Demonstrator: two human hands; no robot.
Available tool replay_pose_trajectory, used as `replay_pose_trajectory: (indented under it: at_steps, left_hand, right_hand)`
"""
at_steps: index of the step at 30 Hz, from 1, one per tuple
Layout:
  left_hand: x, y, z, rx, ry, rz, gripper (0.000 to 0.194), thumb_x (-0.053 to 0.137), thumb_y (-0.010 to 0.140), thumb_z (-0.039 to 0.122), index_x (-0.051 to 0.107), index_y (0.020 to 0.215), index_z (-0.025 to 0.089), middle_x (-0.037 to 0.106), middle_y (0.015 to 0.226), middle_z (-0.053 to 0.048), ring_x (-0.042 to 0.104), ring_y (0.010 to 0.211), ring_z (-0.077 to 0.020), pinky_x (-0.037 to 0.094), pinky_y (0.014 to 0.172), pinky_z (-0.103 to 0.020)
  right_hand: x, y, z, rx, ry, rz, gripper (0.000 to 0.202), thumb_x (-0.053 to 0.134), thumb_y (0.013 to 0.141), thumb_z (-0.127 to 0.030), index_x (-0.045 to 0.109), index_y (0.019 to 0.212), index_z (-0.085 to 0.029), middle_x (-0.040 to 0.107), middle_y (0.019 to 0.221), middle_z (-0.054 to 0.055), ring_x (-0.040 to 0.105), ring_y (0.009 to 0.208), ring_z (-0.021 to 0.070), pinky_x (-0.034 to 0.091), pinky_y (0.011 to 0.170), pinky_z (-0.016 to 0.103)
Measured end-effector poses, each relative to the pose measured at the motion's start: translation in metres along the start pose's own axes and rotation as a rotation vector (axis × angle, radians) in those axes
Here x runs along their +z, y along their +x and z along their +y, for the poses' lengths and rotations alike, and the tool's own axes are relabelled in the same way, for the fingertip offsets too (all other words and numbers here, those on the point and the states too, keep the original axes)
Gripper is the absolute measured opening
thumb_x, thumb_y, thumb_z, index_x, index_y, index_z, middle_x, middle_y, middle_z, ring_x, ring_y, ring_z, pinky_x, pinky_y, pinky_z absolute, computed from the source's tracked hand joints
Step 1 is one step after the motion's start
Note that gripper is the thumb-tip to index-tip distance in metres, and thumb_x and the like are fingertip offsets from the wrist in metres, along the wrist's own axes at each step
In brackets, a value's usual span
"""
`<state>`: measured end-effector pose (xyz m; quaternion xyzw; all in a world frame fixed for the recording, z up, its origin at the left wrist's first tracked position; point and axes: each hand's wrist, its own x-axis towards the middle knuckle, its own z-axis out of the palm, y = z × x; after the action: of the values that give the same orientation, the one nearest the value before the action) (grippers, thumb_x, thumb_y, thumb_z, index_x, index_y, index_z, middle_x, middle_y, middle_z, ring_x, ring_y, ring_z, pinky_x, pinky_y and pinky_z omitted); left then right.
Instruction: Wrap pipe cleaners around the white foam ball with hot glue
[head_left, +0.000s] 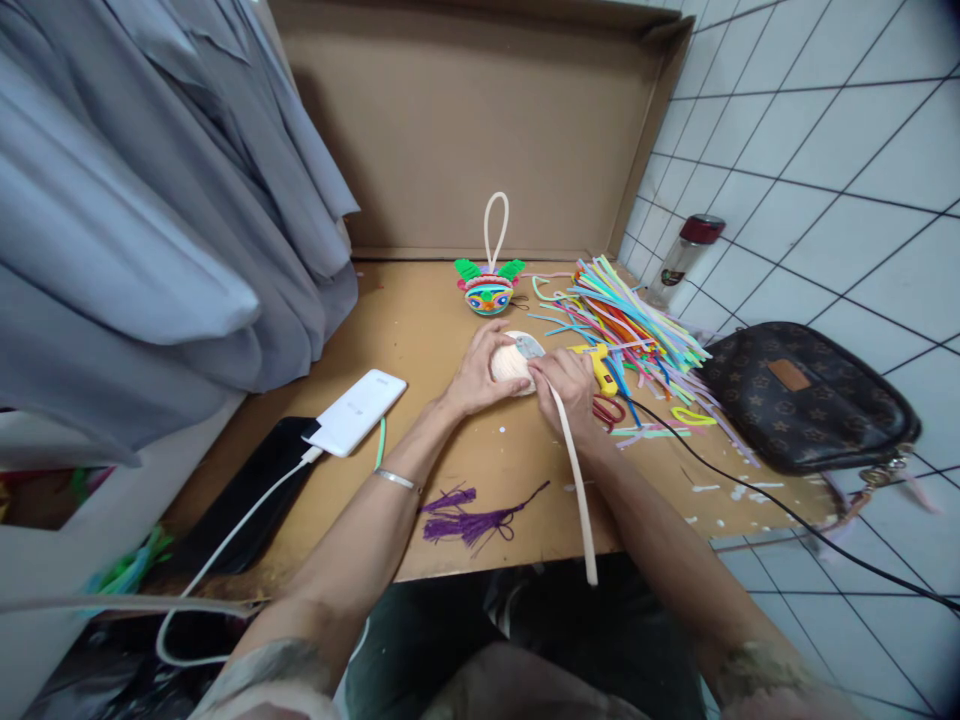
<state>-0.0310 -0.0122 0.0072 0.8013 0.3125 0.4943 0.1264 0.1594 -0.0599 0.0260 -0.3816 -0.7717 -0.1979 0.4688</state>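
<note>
Near the middle of the tan, flat-topped table (420, 420), a round, cream-coloured piece (507, 368) with a greyish patch at its upper right was held between the person's two bare hands. The left hand (478, 372) was clamped on its left side, thumb below and fingers above. The right hand (571, 388) was closed at its right edge, fingertips pinching a long, pale, soft-looking strip (574, 460) whose free end ran down past the table's front edge in the view. Whether the strip was fixed to the piece could not be told, as the fingers covered the join. The step in hand was judged to be laying the strip against the piece. Good work called for a steady left grip, with light thumb pressure to avoid flattening the face, and for even tension from the right fingertips, without twist. The free end needed to hang clear of the purple thread tassels (469, 522) lying to its left. A yellow glue gun (602, 370) lay just beyond the right hand, near red loop handles (609, 411), apparently of scissors; its thin black cord (720, 468) was best routed away from the right forearm.
</note>
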Motion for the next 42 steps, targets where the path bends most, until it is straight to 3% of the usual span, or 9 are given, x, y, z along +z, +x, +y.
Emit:
replay_pose_trajectory:
  at_steps: [10, 16, 24, 37, 42]
  left_hand:
    - [-0.002, 0.004, 0.005, 0.043, -0.011, 0.031, 0.063, 0.08, 0.077, 0.06, 0.058, 0.121, 0.021, 0.064, 0.134, -0.017, 0.061, 0.13, -0.0337, 0.048, 0.111, -0.057]
    - [-0.001, 0.004, 0.008, -0.011, -0.048, 0.054, 0.073, 0.082, 0.073, 0.061, 0.054, 0.127, 0.022, 0.064, 0.134, -0.016, 0.062, 0.13, -0.0334, 0.048, 0.113, -0.053]
    - [0.0, 0.003, 0.013, -0.03, -0.059, 0.035, 0.068, 0.078, 0.078, 0.064, 0.058, 0.127, 0.022, 0.069, 0.128, -0.014, 0.066, 0.121, -0.0323, 0.051, 0.109, -0.052]
    - [0.001, 0.001, 0.015, -0.081, -0.106, 0.015, 0.07, 0.082, 0.075, 0.053, 0.055, 0.131, 0.021, 0.067, 0.132, -0.014, 0.065, 0.124, -0.0323, 0.051, 0.112, -0.052]
    - [0.004, 0.0, 0.013, -0.093, -0.131, 0.007, 0.078, 0.085, 0.071, 0.054, 0.054, 0.134, 0.021, 0.065, 0.135, -0.015, 0.064, 0.127, -0.0335, 0.051, 0.112, -0.052]
  right_hand:
    - [0.0, -0.001, 0.001, 0.027, -0.007, -0.032, 0.022, 0.051, 0.103, -0.021, 0.069, 0.09, -0.02, 0.07, 0.087, 0.005, 0.059, 0.084, 0.0204, 0.034, 0.08, 0.037]
    - [0.0, 0.0, 0.002, 0.033, -0.006, -0.032, 0.024, 0.05, 0.104, -0.021, 0.069, 0.09, -0.021, 0.068, 0.085, 0.005, 0.058, 0.083, 0.02, 0.033, 0.079, 0.037]
    - [-0.001, 0.0, 0.002, 0.059, 0.0, -0.062, 0.023, 0.05, 0.104, -0.021, 0.07, 0.092, -0.021, 0.069, 0.087, 0.005, 0.059, 0.084, 0.0204, 0.033, 0.08, 0.038]
    - [0.0, 0.002, 0.003, 0.025, 0.005, 0.024, 0.024, 0.05, 0.105, -0.023, 0.07, 0.092, -0.021, 0.07, 0.084, 0.004, 0.059, 0.081, 0.0196, 0.033, 0.078, 0.036]
    - [0.0, 0.001, 0.003, 0.07, 0.011, -0.019, 0.022, 0.051, 0.104, -0.022, 0.07, 0.091, -0.021, 0.07, 0.084, 0.004, 0.059, 0.082, 0.02, 0.033, 0.079, 0.036]
